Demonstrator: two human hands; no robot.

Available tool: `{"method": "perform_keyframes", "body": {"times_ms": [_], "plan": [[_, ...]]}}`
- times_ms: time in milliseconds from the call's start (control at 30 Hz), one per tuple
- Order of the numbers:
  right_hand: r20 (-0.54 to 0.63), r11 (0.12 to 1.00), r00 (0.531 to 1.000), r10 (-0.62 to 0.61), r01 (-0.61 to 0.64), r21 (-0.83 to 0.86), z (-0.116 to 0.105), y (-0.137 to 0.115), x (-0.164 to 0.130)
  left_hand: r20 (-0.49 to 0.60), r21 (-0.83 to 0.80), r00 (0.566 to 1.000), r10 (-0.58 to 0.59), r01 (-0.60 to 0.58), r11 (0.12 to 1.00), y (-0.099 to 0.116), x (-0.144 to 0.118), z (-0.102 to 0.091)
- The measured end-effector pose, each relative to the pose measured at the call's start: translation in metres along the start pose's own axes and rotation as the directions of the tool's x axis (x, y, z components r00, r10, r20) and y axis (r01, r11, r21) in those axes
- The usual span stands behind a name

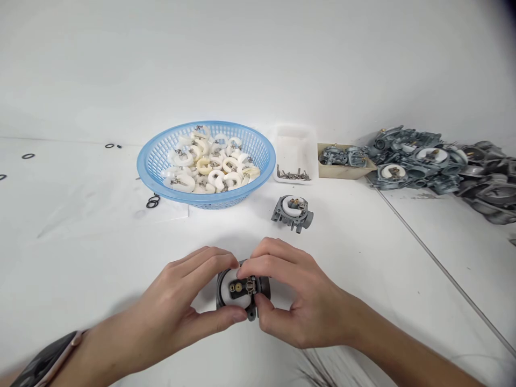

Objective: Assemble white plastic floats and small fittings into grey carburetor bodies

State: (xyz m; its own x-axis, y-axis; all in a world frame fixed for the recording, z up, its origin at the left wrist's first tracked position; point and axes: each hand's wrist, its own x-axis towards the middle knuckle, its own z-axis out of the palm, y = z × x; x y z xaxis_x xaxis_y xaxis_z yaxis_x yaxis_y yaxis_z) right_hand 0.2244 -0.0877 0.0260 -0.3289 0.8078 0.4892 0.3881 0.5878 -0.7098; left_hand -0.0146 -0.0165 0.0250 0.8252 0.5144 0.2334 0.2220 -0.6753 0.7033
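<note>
Between both hands is a grey metal carburetor body, its open bowl side facing up. Inside it sits a white C-shaped float around brass jets. My left hand grips the body from the left, fingers at the far edge and thumb along the near edge. My right hand closes on the right side, with index finger and thumb at the float's hinge end; whether a small pin is between them is hidden. Just beyond the hands, a second carburetor body with a white float rests on the table.
A blue plastic basket holds many white floats. Beside it stand a white tray with thin metal pins and a beige box of carburetor parts. Carburetor bodies are heaped at right. Black O-rings lie at left.
</note>
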Motion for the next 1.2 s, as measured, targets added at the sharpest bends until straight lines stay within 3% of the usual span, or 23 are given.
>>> {"method": "perform_keyframes", "body": {"times_ms": [1200], "plan": [[0.009, 1.000, 1.000, -0.007, 0.007, 0.022, -0.0005, 0.0000, 0.0005, -0.038, 0.009, 0.999, 0.012, -0.012, 1.000, 0.0015, 0.0005, 0.0002]]}}
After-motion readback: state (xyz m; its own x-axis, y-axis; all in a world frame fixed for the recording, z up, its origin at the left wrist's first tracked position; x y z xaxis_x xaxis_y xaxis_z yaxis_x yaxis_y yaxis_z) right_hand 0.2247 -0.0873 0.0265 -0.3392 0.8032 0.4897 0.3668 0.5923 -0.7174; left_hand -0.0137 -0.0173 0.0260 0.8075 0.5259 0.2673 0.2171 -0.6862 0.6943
